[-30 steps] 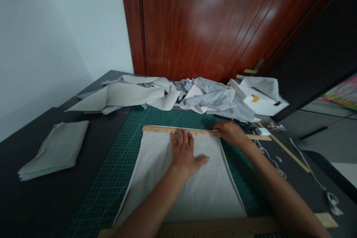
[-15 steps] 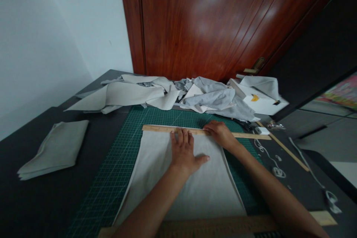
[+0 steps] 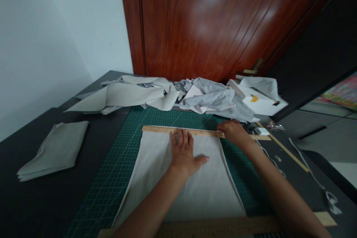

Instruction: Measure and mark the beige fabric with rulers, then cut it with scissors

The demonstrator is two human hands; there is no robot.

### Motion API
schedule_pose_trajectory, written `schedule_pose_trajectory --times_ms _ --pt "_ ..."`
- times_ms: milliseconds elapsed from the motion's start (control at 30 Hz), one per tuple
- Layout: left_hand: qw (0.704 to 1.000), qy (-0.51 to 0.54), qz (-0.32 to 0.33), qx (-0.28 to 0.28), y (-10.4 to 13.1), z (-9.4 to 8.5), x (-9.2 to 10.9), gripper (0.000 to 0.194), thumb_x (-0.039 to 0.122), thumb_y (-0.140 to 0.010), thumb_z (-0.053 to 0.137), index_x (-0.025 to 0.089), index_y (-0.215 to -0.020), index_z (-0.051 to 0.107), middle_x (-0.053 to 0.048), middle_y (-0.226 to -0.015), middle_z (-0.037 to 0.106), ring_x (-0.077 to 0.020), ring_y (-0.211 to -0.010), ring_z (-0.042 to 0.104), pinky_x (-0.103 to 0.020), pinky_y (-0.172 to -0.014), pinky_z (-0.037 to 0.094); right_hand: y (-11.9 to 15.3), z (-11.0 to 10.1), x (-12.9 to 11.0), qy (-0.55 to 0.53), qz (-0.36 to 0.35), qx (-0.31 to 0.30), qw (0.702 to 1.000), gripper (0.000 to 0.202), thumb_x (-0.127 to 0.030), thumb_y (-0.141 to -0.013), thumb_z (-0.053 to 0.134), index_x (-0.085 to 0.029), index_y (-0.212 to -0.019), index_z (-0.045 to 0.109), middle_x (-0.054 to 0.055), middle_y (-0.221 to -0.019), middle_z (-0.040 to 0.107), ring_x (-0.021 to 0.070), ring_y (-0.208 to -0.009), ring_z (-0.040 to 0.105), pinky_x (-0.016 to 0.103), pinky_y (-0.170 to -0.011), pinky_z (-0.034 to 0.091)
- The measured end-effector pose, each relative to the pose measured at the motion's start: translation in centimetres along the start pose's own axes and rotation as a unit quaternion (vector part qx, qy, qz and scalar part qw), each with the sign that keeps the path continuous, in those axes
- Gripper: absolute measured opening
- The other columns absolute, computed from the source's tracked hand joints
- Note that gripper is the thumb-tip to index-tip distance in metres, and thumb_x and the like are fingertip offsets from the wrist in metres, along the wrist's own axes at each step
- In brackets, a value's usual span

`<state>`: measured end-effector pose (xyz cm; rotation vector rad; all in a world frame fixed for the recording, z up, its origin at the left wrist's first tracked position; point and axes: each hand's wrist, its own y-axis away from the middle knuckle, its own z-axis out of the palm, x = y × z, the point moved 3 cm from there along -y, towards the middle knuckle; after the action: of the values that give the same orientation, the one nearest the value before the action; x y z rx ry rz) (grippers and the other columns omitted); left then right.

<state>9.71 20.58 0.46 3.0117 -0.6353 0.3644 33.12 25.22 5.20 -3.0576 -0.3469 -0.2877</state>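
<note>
Pale grey cloth (image 3: 214,186) lies flat, its far edge crossed by a thin wooden ruler (image 3: 156,129). My left hand (image 3: 183,150) is open and flat on the cloth, fingertips at the ruler and thumb spread to the right. At the cloth's far right corner, my right hand (image 3: 232,132) is closed in a pinch over the ruler. Whatever its fingers hold is too small to make out. Beneath the cloth is a green cutting mat (image 3: 111,171) with a grid. A wider wooden ruler (image 3: 206,227) lies across the near end, partly behind my forearms.
Folded cloth (image 3: 57,150) rests on the dark table at left. Loose fabric scraps (image 3: 125,95) are heaped along the back, beside a white box (image 3: 262,100). To the right are a white charger (image 3: 262,131), a wooden stick (image 3: 290,152) and a white cable (image 3: 309,167).
My right hand has slid rightward along the ruler to the cloth's right corner. My left hand, the ruler and the cloth have stayed in place.
</note>
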Motion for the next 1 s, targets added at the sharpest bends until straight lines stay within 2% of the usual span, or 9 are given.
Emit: schedule_pose_trajectory --times_ms 233,400,567,733,867,1000 --pt "1.000 -0.005 0.000 0.023 -0.1 0.3 0.0 0.114 0.088 -0.087 0.044 0.002 -0.161 0.040 -0.025 -0.171 0.025 -0.0469 -0.160 0.015 -0.064 -0.129 0.001 0.4 0.2 2.7 -0.009 0.063 -0.008 0.998 0.023 -0.023 -0.101 0.058 -0.022 -0.101 0.081 0.011 -0.105 0.081 0.0270 -0.094 0.074 0.032 -0.078 0.046" --pt "0.999 -0.003 -0.029 0.028 -0.2 -0.3 0.5 0.112 0.088 -0.080 0.057 0.007 -0.156 0.048 -0.026 -0.169 0.032 -0.0478 -0.158 0.021 -0.065 -0.128 0.010 -0.3 2.0 5.2 -0.049 0.108 0.000 0.993 0.024 -0.025 -0.103 0.057 -0.021 -0.104 0.080 0.012 -0.100 0.082 0.0259 -0.093 0.075 0.031 -0.076 0.048" --pt "0.998 -0.019 -0.063 0.019 -0.1 -0.9 0.9 0.106 0.088 -0.078 0.060 0.012 -0.151 0.055 -0.025 -0.166 0.037 -0.0508 -0.153 0.028 -0.071 -0.124 0.018 -0.7 3.8 7.1 -0.073 0.132 0.022 0.988 0.023 -0.018 -0.100 0.057 -0.017 -0.101 0.080 0.013 -0.097 0.082 0.0235 -0.091 0.075 0.030 -0.080 0.050" --pt "0.998 -0.014 -0.062 0.016 0.1 -0.8 1.0 0.109 0.087 -0.080 0.060 0.020 -0.163 0.041 -0.023 -0.168 0.036 -0.0514 -0.155 0.024 -0.078 -0.120 0.018 -1.0 4.8 7.0 -0.076 0.133 0.028 0.988 0.020 -0.017 -0.099 0.057 -0.015 -0.097 0.077 0.014 -0.095 0.081 0.0251 -0.091 0.075 0.032 -0.082 0.051" --pt "0.998 -0.013 -0.062 -0.004 0.2 -0.9 1.1 0.111 0.088 -0.082 0.056 0.015 -0.164 0.039 -0.025 -0.170 0.031 -0.0526 -0.156 0.021 -0.079 -0.120 0.016 -0.5 3.8 6.5 -0.072 0.125 0.030 0.989 0.017 -0.016 -0.095 0.061 -0.014 -0.102 0.076 0.019 -0.101 0.080 0.0303 -0.097 0.075 0.037 -0.088 0.052" --pt "0.997 -0.014 -0.063 -0.029 0.2 -1.2 1.1 0.109 0.087 -0.085 0.053 0.015 -0.165 0.036 -0.025 -0.171 0.027 -0.0510 -0.158 0.018 -0.079 -0.120 0.015 1.9 1.8 5.8 -0.094 0.096 0.006 0.991 0.027 -0.018 -0.092 0.062 -0.022 -0.113 0.077 0.014 -0.111 0.081 0.0299 -0.101 0.076 0.037 -0.089 0.055"
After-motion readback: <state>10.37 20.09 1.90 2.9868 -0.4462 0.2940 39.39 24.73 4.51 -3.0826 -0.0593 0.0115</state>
